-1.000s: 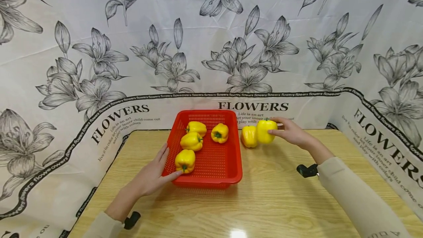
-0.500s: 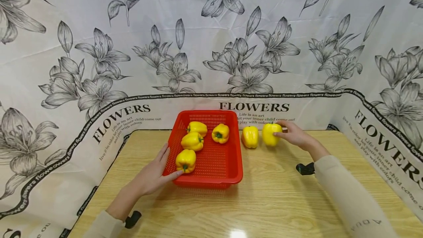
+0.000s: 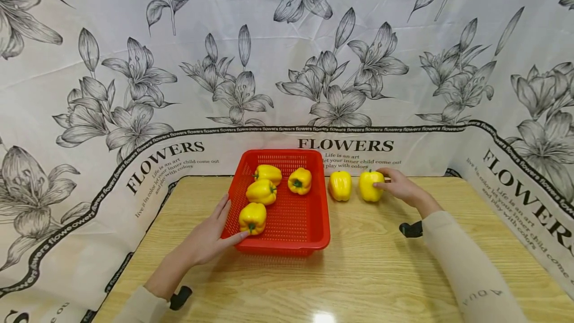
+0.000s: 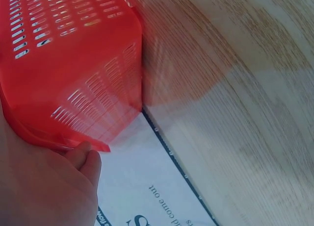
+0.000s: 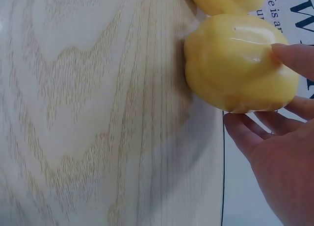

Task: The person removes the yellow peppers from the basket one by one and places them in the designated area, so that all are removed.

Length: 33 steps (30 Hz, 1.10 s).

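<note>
The right grip [image 3: 400,186], pinching a yellow pepper [image 3: 369,188], has lowered it, seemingly placed, at three o'clock from the red basket [image 3: 326,221] the left grip [image 3: 207,237] holds.

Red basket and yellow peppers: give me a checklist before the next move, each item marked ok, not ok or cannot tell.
1. Left hand touching the red basket's rim: ok.
2. Four basket peppers all inside the rim: ok.
3. Right hand free: not ok, holding the rightmost pepper.
4. That pepper upright, stem up: ok.
5. Its weight fully on the table: cannot tell.
6. Gap to the neighbouring pepper: ok, apart in the head view.
</note>
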Each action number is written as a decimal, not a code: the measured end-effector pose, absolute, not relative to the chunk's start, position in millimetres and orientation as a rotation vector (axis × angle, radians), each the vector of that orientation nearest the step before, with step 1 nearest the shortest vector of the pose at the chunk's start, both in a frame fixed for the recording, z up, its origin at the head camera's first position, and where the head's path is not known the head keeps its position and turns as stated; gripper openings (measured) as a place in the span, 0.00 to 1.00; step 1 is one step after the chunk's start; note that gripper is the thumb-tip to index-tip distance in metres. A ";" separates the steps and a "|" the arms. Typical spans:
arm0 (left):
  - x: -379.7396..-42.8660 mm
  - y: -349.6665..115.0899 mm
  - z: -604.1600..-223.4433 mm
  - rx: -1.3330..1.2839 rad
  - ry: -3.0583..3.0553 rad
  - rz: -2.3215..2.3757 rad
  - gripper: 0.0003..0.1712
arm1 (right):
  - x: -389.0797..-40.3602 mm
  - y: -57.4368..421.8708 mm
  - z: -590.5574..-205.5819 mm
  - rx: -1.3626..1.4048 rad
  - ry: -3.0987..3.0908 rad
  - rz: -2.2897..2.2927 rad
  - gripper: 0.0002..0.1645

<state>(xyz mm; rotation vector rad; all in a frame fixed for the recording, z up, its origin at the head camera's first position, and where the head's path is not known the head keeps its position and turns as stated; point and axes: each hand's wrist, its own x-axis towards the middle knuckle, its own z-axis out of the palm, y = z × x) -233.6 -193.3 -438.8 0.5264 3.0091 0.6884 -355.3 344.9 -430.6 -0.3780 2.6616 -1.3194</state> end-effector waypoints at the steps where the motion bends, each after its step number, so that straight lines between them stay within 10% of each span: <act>1: -233.6 -193.4 -438.7 0.528 3.011 0.685 0.62 | -355.8 345.0 -431.7 -0.374 2.650 -1.335 0.40; 33: -232.7 -194.1 -438.3 0.537 3.011 0.672 0.64 | -368.1 338.8 -449.6 -0.207 2.570 -1.414 0.46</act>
